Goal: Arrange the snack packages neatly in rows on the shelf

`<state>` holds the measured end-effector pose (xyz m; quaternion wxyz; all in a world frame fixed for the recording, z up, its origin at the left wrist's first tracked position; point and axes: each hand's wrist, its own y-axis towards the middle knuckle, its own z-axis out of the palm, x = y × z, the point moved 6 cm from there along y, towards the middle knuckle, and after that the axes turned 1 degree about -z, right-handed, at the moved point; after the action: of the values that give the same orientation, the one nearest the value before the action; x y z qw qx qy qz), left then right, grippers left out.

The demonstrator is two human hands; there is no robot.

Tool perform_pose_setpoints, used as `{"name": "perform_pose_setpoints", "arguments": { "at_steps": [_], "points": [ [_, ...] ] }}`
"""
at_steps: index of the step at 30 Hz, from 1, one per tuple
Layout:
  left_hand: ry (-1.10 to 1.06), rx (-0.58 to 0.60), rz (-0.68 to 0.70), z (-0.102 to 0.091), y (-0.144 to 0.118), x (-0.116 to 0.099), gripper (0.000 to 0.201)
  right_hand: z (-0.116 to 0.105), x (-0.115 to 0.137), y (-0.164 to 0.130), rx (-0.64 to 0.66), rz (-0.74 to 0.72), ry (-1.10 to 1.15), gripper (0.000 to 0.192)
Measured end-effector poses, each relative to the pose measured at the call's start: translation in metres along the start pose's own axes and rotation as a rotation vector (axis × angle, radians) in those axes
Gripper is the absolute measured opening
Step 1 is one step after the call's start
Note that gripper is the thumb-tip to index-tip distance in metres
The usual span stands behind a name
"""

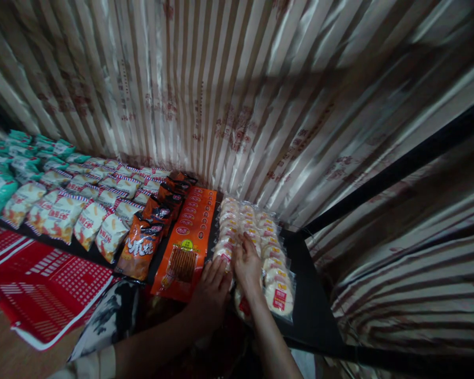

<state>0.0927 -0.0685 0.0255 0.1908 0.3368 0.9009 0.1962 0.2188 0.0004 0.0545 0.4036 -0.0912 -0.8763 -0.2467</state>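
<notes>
Head view, the only one we have. We're looking down at a dark tabletop (312, 310) set against striped curtains (260, 105), w/ snack packs laid in rows running from near to far.

What looks done, in our judgement: far left, teal packs (8, 158); next, several rows of red-and-white striped chip bags (82, 205); then a row of dark orange bags (142, 245); then a long orange flat pack (187, 247). All of these sit in tidy lines, edges touching or overlapping. What looks left: the rightmost rows, the clear-wrapped round rice crackers (268, 247), where both hands are at work near the front end. The tabletop right of the crackers carries nothing.

Left hand (213, 289): fingers spread flat, resting at the near end of the cracker row, just beside the orange flat pack's near right corner. Grip apart, nothing clamped.

Right hand (247, 263): lying on top of the crackers approx. mid-row, fingers pointing far. Light is dim, so we can't tell for sure whether the fingers pinch a pack or only press on it; it looks like pressing.

Crackers lie directly under and between both hands, touching them. Red printed bags (43, 289) lie lower left, below the tabletop edge.
</notes>
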Motion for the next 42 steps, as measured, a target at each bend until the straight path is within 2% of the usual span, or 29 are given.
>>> {"name": "perform_pose_setpoints", "arguments": {
  "at_steps": [7, 12, 16, 21, 24, 30, 33, 37, 42],
  "points": [
    [0.005, -0.024, 0.004, 0.002, 0.002, -0.005, 0.045, 0.009, -0.002, 0.011, 0.029, -0.086, -0.013, 0.041],
    [-0.025, -0.047, 0.067, 0.004, 0.009, -0.013, 0.047, 0.009, -0.008, 0.041, 0.042, -0.125, -0.083, 0.044],
    [-0.042, -0.072, 0.077, 0.008, 0.018, -0.017, 0.043, 0.019, -0.017, 0.069, 0.075, -0.206, -0.133, 0.047],
    [-0.049, -0.002, 0.025, 0.020, 0.025, -0.020, 0.044, 0.037, -0.030, 0.092, 0.133, -0.265, -0.180, 0.049],
    [-0.068, 0.011, 0.017, 0.024, 0.024, -0.021, 0.046, 0.047, -0.032, 0.097, 0.177, -0.300, -0.254, 0.048],
    [-0.070, -0.110, -0.039, 0.020, 0.026, -0.021, 0.046, 0.061, -0.024, 0.105, 0.293, -0.354, -0.597, 0.048],
    [-0.022, -0.119, -0.067, 0.020, 0.032, -0.020, 0.042, 0.064, -0.020, 0.110, 0.324, -0.373, -0.712, 0.050],
    [0.018, -0.104, -0.099, 0.026, 0.038, -0.015, 0.041, 0.068, -0.021, 0.112, 0.336, -0.378, -0.752, 0.051],
    [0.056, -0.089, -0.071, 0.029, 0.038, -0.013, 0.041, 0.073, -0.025, 0.111, 0.306, -0.386, -0.718, 0.050]
  ]
}}
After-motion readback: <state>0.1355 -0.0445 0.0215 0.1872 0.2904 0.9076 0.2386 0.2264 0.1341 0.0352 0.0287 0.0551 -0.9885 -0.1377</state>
